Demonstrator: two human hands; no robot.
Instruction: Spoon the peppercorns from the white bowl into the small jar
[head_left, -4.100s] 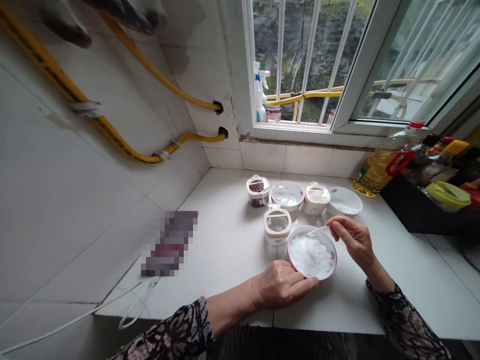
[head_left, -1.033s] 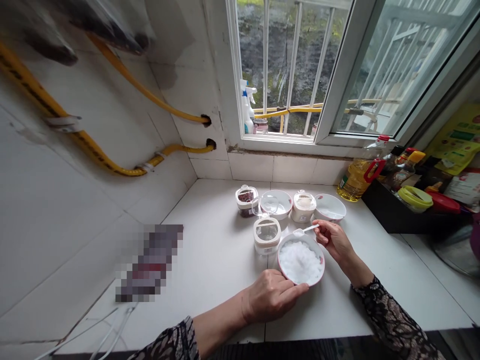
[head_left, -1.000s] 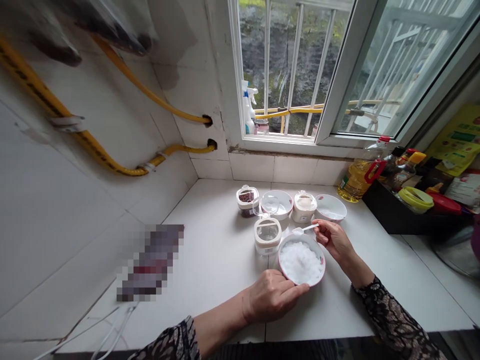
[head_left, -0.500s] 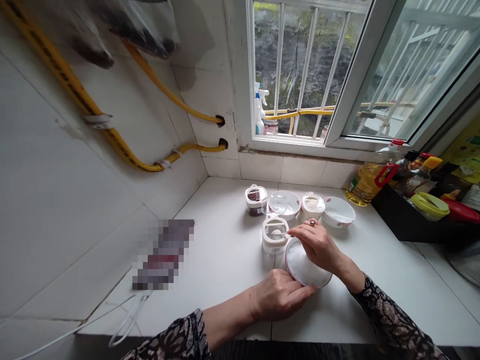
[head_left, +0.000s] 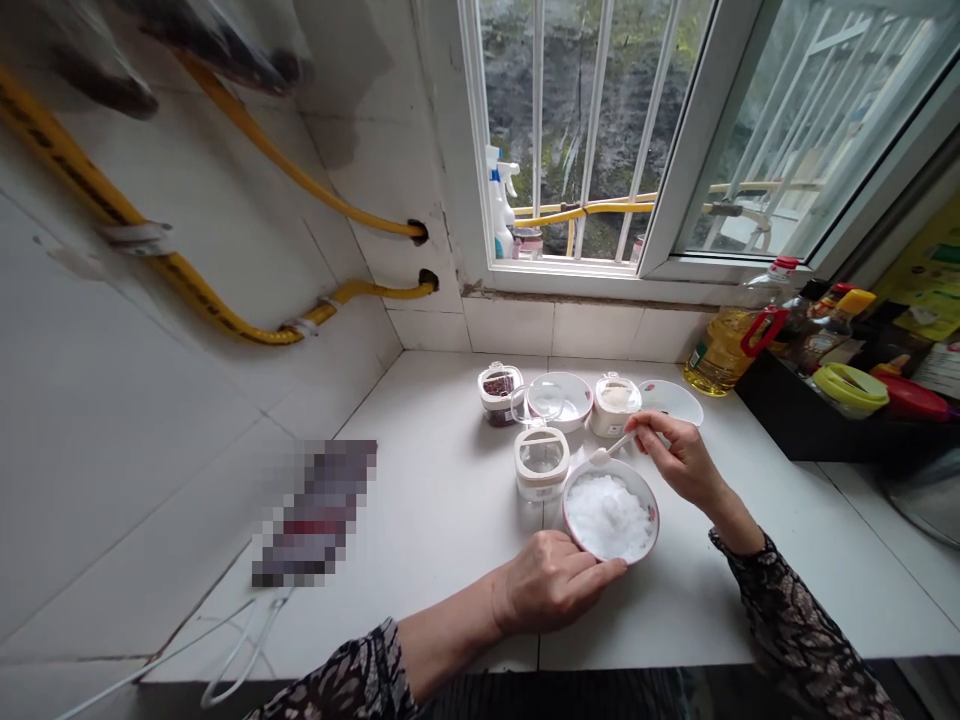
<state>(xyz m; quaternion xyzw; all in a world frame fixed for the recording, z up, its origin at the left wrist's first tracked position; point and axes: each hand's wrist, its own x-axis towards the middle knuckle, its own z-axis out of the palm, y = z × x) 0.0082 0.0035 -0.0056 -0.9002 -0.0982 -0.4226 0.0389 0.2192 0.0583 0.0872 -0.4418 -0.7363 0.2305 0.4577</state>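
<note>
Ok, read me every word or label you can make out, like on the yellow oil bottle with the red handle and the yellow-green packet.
Clear plastic oil bottle: green label, too small to read.
Yellow-green printed packet: too blurred to read.
Dark glass sauce bottle: label too small to read.
Nothing is legible.

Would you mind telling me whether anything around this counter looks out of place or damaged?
The wall looks most worn: the yellow hoses enter roughly chipped holes, and a crumbling brown line runs beneath the window sill. On the counter, a clear lid appears tilted against a white bowl.
</note>
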